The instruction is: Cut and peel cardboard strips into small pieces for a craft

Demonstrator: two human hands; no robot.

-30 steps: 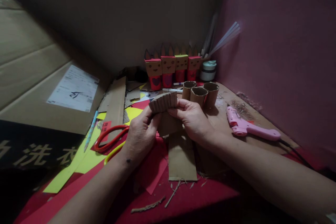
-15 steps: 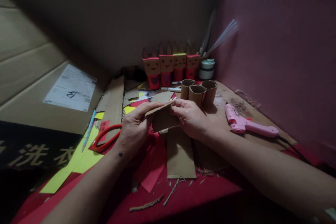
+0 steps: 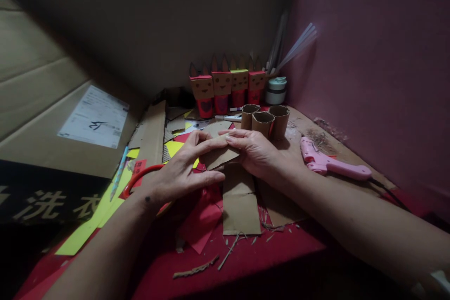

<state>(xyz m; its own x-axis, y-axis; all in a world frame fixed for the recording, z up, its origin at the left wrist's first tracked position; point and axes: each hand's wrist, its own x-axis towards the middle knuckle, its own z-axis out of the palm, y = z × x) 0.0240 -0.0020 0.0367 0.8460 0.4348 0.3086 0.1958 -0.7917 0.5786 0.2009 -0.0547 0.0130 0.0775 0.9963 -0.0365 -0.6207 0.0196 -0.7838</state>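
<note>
A folded piece of cardboard (image 3: 220, 157) is held above the work surface, between both hands. My right hand (image 3: 255, 150) pinches its right end with thumb and fingers. My left hand (image 3: 183, 164) has its fingers along the upper left edge of the piece, while the thumb stretches out just below it. Directly beneath lies a flat cardboard strip (image 3: 241, 213), partly covered by the hands. Red-handled scissors (image 3: 135, 178) lie by my left wrist, mostly hidden behind it. Red paper (image 3: 202, 225) is under the left hand.
Three cardboard tubes (image 3: 263, 124) stand beyond my right hand. A pink glue gun (image 3: 333, 164) with a cord lies at right. Several cardboard figures (image 3: 221, 85) line the back beside a lidded jar (image 3: 276, 91). A large carton (image 3: 52, 117), yellow paper (image 3: 80, 234) and a pencil (image 3: 119, 173) are at left.
The cardboard piece has tilted, and its fold shows differently. My left thumb has moved off it, down and to the right. The right hand still pinches the other end.
</note>
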